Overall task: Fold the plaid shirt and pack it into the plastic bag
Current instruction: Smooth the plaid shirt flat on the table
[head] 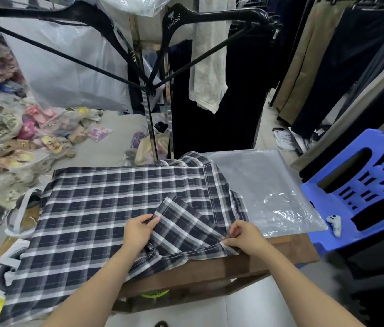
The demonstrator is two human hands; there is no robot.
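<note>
The navy-and-white plaid shirt (106,208) lies spread face down across a brown wooden table (210,267), its hem hanging off the left side. One sleeve is folded over onto the back. My left hand (139,232) pinches the sleeve's cuff edge near the shirt's middle. My right hand (245,237) pinches the sleeve at the shoulder seam by the table's front edge. A clear plastic bag (264,190) lies flat on the table to the right, partly under the shirt's collar end.
A blue plastic chair (363,192) stands to the right with a small white object (334,224) on its seat. Black hangers (186,31) and hung clothes are behind the table. Bagged goods are piled on the floor at left.
</note>
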